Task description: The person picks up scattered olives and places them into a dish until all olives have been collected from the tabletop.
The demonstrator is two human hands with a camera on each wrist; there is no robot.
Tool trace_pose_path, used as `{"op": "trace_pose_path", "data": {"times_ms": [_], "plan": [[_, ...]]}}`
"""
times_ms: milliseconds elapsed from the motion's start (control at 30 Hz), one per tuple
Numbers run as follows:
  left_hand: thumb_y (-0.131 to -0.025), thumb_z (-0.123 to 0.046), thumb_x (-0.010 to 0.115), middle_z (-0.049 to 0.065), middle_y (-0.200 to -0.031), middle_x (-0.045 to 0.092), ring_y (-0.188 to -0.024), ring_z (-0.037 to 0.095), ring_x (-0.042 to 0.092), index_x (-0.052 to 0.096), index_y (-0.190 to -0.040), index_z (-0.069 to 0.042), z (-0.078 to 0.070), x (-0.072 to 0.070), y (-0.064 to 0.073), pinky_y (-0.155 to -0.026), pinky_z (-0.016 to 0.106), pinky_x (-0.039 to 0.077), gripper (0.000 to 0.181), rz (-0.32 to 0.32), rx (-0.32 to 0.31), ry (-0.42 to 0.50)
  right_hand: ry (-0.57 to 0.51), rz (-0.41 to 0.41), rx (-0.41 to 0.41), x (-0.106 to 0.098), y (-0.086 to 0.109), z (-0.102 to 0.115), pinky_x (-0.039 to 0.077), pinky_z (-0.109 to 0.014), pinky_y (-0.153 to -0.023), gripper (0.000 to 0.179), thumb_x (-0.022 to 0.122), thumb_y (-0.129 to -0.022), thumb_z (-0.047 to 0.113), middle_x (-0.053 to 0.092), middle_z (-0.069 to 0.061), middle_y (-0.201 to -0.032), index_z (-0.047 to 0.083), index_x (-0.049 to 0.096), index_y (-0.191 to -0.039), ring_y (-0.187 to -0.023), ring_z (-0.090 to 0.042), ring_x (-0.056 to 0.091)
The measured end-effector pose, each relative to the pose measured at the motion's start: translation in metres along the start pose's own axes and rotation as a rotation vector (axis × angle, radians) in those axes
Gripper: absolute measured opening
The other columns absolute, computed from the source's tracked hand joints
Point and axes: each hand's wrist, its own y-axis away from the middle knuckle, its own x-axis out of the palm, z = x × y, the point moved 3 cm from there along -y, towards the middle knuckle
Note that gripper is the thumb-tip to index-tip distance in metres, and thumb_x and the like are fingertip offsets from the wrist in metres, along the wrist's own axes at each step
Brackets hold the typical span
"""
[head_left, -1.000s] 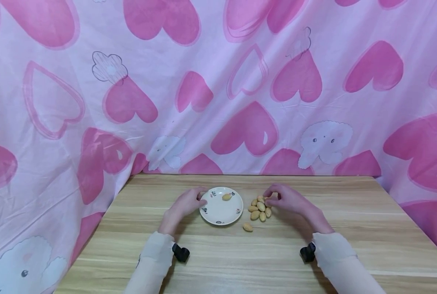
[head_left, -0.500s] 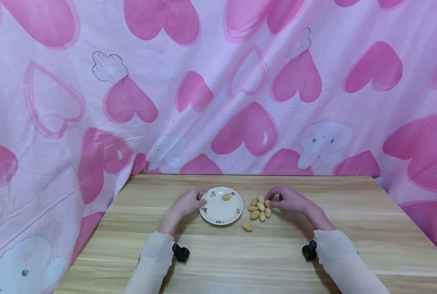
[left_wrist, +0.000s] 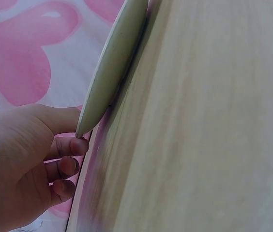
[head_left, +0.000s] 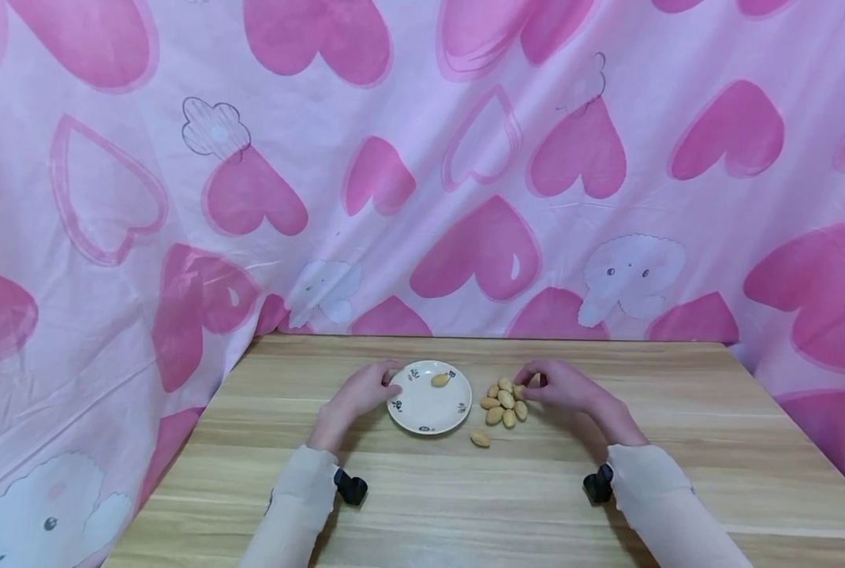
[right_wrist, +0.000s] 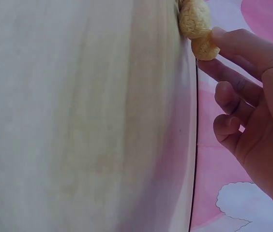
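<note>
On a wood-grain table [head_left: 422, 513], a person's left hand [head_left: 360, 392] grips the left rim of a white plate [head_left: 425, 412] between thumb and fingers; a lone tan nut [head_left: 439, 380] lies on the plate. Just right of it sits a nut pile [head_left: 506, 400], where the right hand [head_left: 560, 384] pinches an edge nut [right_wrist: 205, 47]. A stray nut [head_left: 480, 439] lies nearer the viewer, before a pink heart-patterned cloth [head_left: 493, 244].

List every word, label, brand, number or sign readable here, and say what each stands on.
No text can be read in any view.
Plate: small dark marks near the rim, too small to tell whether letters or pictures.
Nut-like pieces: no lettering visible.
Backdrop cloth: printed hearts and cartoon figures, no legible words.
</note>
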Motion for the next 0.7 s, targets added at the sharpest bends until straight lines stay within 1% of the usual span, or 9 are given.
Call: {"op": "trace_pose_path", "data": {"times_ms": [200, 367, 533, 700], "plan": [[-0.090, -0.020, 0.070, 0.001, -0.080, 0.056, -0.068, 0.015, 0.049, 0.057, -0.138, -0.009, -0.001, 0.000, 0.002, -0.062, 0.029, 0.042, 0.051, 0.003, -0.002, 0.003, 0.008, -0.030, 0.019, -0.004, 0.002, 0.007, 0.045, -0.025, -0.064, 0.017, 0.071, -0.090, 0.022, 0.069, 0.005, -0.097, 0.018, 0.074, -0.106, -0.074, -0.014, 0.054], [-0.091, -0.020, 0.069, 0.001, -0.080, 0.055, -0.067, 0.014, 0.048, 0.057, -0.138, -0.009, 0.000, 0.002, 0.002, -0.060, 0.029, 0.042, 0.050, 0.006, -0.008, 0.008, 0.023, -0.040, 0.011, -0.004, 0.001, 0.009, 0.045, -0.025, -0.063, 0.017, 0.072, -0.089, 0.024, 0.069, 0.006, -0.097, 0.020, 0.074, -0.106, -0.074, -0.014, 0.053], [-0.091, -0.019, 0.070, 0.001, -0.079, 0.055, -0.066, 0.014, 0.047, 0.057, -0.138, -0.009, 0.000, 0.002, 0.002, -0.059, 0.029, 0.042, 0.050, -0.003, 0.001, 0.009, 0.031, -0.040, 0.004, -0.003, 0.000, 0.011, 0.045, -0.025, -0.064, 0.017, 0.073, -0.090, 0.027, 0.068, 0.009, -0.096, 0.023, 0.074, -0.106, -0.074, -0.012, 0.053], [-0.091, -0.018, 0.070, 0.001, -0.079, 0.055, -0.067, 0.014, 0.048, 0.057, -0.138, -0.009, 0.000, 0.001, 0.002, -0.059, 0.029, 0.042, 0.050, 0.001, -0.001, 0.009, 0.029, -0.039, 0.001, -0.003, -0.002, 0.018, 0.046, -0.026, -0.064, 0.017, 0.073, -0.090, 0.028, 0.068, 0.010, -0.096, 0.022, 0.073, -0.106, -0.073, -0.012, 0.054]]}}
